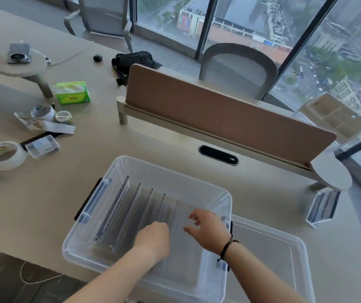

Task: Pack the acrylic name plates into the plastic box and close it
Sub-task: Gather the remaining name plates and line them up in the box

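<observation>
Both hands inside the plastic box, settling the row of acrylic name plates.

The plastic box (118, 215) sits at the tabletop's (44, 204) near edge, plates (131, 211) standing on edge toward its 9 o'clock wall. The left hand (153, 239) is curled at the rightmost plate, though I cannot tell if it pinches it; the right hand (208, 228) hovers spread, gripping nothing. One more name plate (322, 206) waits at 3 o'clock, the lid (269, 250) beside the box. Risk: loosely leaning plates could topple domino-fashion when released, or stand too high for the lid.
</observation>
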A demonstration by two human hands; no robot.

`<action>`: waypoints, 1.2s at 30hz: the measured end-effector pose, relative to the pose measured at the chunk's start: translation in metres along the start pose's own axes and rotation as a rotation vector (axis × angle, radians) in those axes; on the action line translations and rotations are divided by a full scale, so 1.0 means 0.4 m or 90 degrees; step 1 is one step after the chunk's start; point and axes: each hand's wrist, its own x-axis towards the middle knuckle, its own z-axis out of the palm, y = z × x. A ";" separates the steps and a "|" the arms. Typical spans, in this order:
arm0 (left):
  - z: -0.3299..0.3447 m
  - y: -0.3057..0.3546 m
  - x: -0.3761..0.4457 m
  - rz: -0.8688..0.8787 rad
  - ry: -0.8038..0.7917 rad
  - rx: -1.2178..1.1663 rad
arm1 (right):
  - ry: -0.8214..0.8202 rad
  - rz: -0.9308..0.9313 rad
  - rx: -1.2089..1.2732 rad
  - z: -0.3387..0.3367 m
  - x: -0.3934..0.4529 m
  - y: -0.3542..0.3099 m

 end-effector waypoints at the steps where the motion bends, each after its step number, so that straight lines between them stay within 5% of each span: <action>1: 0.001 -0.002 0.001 0.008 0.002 0.005 | 0.004 0.007 0.001 0.002 -0.006 -0.002; 16: -0.008 -0.004 0.023 0.072 0.030 0.028 | 0.040 0.053 0.046 0.006 -0.051 -0.027; 21: -0.042 0.049 0.028 0.045 -0.020 0.145 | 0.054 0.031 0.073 -0.020 -0.056 0.001; 28: -0.129 0.299 0.017 0.118 0.129 0.238 | 0.126 0.023 0.178 -0.112 -0.059 0.086; 36: -0.124 0.650 0.089 0.220 0.146 0.216 | 0.286 0.110 0.304 -0.299 -0.109 0.364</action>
